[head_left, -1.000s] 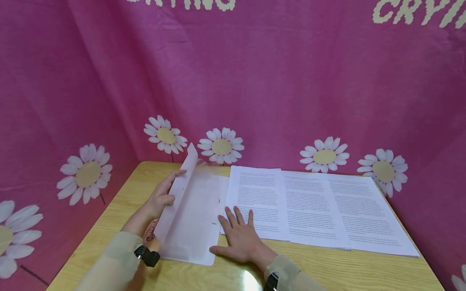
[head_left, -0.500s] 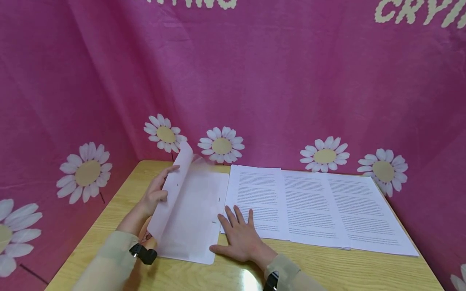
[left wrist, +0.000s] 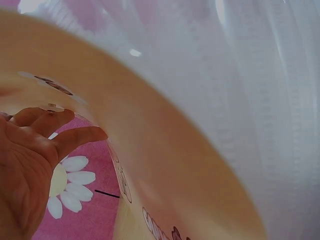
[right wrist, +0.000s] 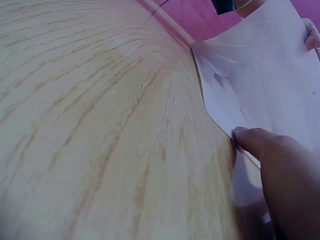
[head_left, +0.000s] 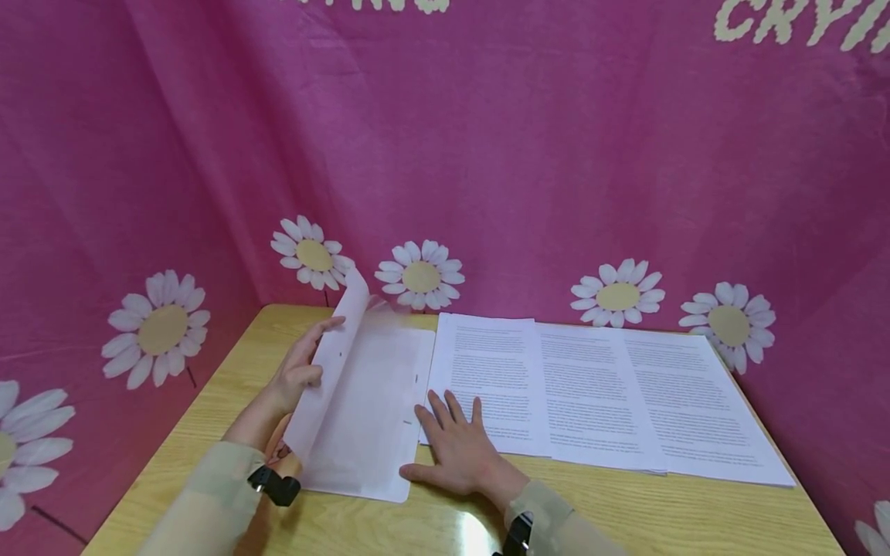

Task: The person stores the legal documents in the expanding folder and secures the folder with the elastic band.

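A white-lined folder [head_left: 368, 432] lies on the table's left half, its front cover [head_left: 332, 367] raised and bowed toward the left. My left hand [head_left: 295, 380] holds that cover by its free edge, thumb on the white inside and the other fingers partly hidden behind. In the left wrist view the cover's outside [left wrist: 145, 130] is orange-tan with printed drawings. A clear plastic sheet [head_left: 382, 310] stands partly lifted inside. My right hand [head_left: 460, 457] is spread flat, fingertips on the nearest printed page; its thumb [right wrist: 257, 140] touches the folder's lower right edge in the right wrist view.
Three rows of overlapping printed pages, the left [head_left: 490, 394], middle [head_left: 591, 409] and right [head_left: 702, 417], lie right of the folder. The wooden table [head_left: 598, 510] ends at a pink daisy-patterned cloth [head_left: 514, 170] behind and at the sides.
My left hand has drawn the cover a little further left, opening it wider, then held still over the last half second. The right hand stays in place.
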Demonstrator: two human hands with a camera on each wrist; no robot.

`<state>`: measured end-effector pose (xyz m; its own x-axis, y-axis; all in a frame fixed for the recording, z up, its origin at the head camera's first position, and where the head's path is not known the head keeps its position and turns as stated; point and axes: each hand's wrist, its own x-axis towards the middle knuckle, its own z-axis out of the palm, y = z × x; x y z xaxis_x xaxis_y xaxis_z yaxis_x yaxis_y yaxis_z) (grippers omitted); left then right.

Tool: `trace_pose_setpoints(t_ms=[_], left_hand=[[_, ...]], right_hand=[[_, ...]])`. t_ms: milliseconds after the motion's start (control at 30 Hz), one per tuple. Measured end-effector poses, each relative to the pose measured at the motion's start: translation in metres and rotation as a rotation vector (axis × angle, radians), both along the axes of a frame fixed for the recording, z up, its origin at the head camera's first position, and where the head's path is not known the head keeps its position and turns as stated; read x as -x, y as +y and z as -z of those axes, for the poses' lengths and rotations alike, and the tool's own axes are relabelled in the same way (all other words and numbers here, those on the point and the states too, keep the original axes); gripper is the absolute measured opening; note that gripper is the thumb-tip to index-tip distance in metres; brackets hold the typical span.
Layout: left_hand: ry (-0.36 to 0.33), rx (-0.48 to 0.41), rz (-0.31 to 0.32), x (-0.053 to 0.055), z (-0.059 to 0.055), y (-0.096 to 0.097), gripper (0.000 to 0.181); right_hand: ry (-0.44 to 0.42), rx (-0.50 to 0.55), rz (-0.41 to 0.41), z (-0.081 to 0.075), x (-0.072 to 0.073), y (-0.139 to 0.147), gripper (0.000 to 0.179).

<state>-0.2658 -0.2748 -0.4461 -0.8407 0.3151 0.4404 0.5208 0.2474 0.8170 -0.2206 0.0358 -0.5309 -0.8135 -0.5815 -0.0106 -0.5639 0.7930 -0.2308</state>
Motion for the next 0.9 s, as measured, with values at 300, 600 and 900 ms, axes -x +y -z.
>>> trace_pose_setpoints(t_ms=[300,600,900], left_hand=[[-0.021,-0.025,0.020,0.000,0.002,0.002,0.091],[-0.037,-0.058,0.046,0.000,0.003,0.003,0.091],[-0.013,-0.016,0.018,-0.001,0.002,0.005,0.090]], right_hand=[[0.041,0.013,0.006,-0.005,0.000,0.000,0.107],[0.079,0.127,0.070,-0.021,0.009,0.018,0.096],[0.098,0.256,0.215,-0.038,0.029,0.054,0.097]])
